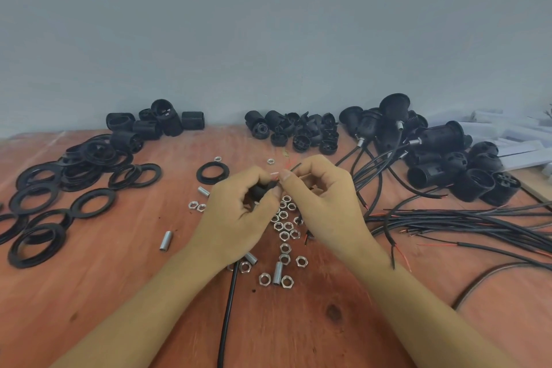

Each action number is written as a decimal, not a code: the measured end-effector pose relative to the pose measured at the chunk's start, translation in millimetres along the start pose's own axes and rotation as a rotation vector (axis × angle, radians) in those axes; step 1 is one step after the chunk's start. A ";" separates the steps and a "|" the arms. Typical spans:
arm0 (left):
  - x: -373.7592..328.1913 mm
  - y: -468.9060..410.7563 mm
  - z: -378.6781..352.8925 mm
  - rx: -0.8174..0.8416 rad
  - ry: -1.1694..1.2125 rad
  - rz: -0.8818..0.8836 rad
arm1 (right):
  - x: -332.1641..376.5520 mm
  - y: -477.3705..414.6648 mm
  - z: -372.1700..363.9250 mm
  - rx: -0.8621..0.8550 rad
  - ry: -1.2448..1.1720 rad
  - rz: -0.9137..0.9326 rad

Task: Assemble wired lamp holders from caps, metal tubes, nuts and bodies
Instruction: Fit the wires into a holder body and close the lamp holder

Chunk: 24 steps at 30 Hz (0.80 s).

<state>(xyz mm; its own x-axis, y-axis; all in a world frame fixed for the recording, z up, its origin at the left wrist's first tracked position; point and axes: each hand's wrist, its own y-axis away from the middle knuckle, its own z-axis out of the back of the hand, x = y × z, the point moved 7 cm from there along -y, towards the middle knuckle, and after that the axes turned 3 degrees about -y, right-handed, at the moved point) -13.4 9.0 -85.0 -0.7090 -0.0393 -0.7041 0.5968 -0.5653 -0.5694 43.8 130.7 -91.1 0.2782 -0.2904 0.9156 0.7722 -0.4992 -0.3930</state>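
My left hand [236,212] grips a small black cap [259,190] at the table's middle. Its black cable [227,314] runs down under the wrist toward me. My right hand [322,197] pinches the cable's thin wire ends [291,167] just above the cap, thumb and forefinger close to the left thumb. Silver nuts [285,230] lie scattered below both hands, with short metal tubes [277,273] among them. Black caps [298,134] are piled at the back centre. Black lamp bodies [155,124] sit at the back left.
Black threaded rings [44,200] cover the left side of the wooden table [119,293]. Wired, assembled holders [436,140] are heaped at the back right, and loose black cables [466,224] fan out along the right. A grey wall stands behind.
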 end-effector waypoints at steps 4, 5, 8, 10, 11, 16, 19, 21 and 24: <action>-2.0 3.9 8.8 -0.117 -0.016 -0.037 | 0.3 0.1 1.1 0.007 -0.141 -0.015; -1.5 3.9 12.6 -0.150 -0.028 -0.040 | 0.5 -0.2 1.8 0.009 -0.153 -0.010; 4.1 3.0 22.8 -0.240 -0.002 -0.009 | 4.0 0.7 -0.4 0.060 -0.129 0.042; 8.8 2.3 26.6 -0.264 0.024 0.033 | 6.1 2.5 -4.2 0.099 -0.101 0.080; 10.9 1.9 27.7 -0.266 0.031 0.046 | 6.4 3.1 -5.7 0.109 -0.089 0.090; 11.8 1.0 32.9 -0.270 -0.024 -0.008 | 11.5 -11.3 -6.7 0.077 -0.034 0.037; 18.5 1.4 40.4 -0.305 -0.088 -0.032 | 23.3 -40.7 -10.6 -0.013 -0.067 -0.005; 25.2 0.1 51.7 -0.365 -0.135 -0.028 | 28.5 -64.0 -23.4 -0.023 -0.058 -0.029; 39.4 -1.7 72.7 -0.466 -0.216 0.003 | 32.8 -94.5 -58.5 0.050 0.061 -0.017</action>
<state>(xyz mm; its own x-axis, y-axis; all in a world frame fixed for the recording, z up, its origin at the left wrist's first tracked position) -69.6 -51.6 -81.0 -0.7394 -0.2378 -0.6299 0.6677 -0.1391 -0.7313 -53.4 120.7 -28.9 0.2310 -0.3322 0.9145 0.8042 -0.4639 -0.3716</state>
